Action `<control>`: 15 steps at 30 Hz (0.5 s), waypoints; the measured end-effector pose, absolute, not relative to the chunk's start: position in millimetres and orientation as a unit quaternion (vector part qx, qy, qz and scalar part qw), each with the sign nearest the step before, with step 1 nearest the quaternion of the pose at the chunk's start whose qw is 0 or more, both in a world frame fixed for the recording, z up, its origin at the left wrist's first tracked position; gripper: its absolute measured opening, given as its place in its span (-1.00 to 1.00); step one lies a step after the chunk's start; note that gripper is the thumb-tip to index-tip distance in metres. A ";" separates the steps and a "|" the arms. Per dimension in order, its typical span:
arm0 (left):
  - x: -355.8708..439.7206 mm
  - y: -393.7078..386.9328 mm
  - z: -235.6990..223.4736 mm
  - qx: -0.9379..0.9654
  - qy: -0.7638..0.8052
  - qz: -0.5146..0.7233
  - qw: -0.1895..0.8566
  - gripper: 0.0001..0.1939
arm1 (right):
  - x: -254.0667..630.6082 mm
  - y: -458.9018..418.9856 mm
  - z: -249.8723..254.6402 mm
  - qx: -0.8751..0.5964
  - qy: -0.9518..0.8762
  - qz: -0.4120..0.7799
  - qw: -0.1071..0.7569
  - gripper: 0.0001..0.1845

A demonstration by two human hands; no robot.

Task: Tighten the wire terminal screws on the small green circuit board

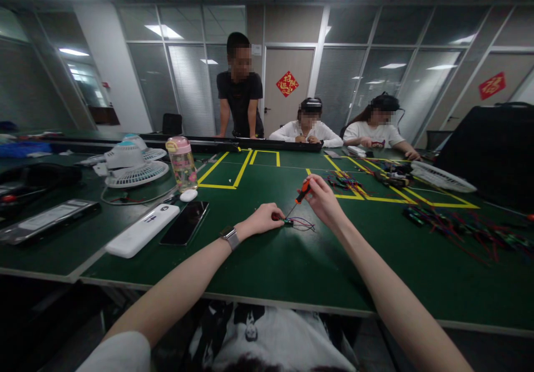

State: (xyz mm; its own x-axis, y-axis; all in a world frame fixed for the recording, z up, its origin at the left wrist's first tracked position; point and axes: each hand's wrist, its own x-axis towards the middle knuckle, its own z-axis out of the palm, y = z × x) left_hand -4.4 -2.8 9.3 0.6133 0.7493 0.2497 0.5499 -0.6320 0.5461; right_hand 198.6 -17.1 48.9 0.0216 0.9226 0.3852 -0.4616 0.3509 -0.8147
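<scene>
our left hand [267, 218] steadies the small part [287, 223] on the green table [267, 263], and our right hand [321, 198] grips the tilted screwdriver [301, 195], its tip at the part; we should press lightly, turn slowly and keep the wires [307, 222] aside.

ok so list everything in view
flat table: 1, green, foreground
slim screwdriver: 1, orange-black, in right hand
small circuit board: 1, green, left hand
slab-like smartphone: 1, black, left
rounded oblong case: 1, white, beside smartphone
oval object: 1, white, beyond smartphone
clear bottle: 1, pink-lidded, beyond smartphone
plastic fan: 1+, white-blue, left
tape outlines: several, yellow, on table
wired-board heaps: 2+, multicoloured, right
people: 3, black/white tops, behind
diamond paper signs: 2, red-gold, doors
bulky bag-like object: 1, black, far right
blurred clutter: uncountable, mixed, both sides
metal-band wristwatch: 1, silver, left wrist
left hand: 1, bare, at circuit board
right hand: 1, bare, on screwdriver
</scene>
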 end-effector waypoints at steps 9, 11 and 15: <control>-5.1 0.7 5.3 0.873 0.366 0.240 0.216 -0.86 | 197.8 -18.3 48.7 -0.226 -0.478 0.542 0.653 -0.64; -5.0 0.9 5.2 0.873 0.367 0.239 0.217 -0.87 | 197.6 -17.3 48.4 -0.231 -0.472 0.537 0.659 -0.64; -4.6 1.3 4.6 0.871 0.369 0.239 0.220 -0.85 | 197.2 -16.1 47.6 -0.235 -0.466 0.530 0.668 -0.67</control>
State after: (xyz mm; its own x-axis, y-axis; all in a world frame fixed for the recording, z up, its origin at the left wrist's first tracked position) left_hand -4.6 1.3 4.6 0.6134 0.7476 0.2545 0.5368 -0.6311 0.5599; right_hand 197.2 -16.1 47.6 0.0042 0.9276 0.3736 -0.4898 0.3276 -0.8080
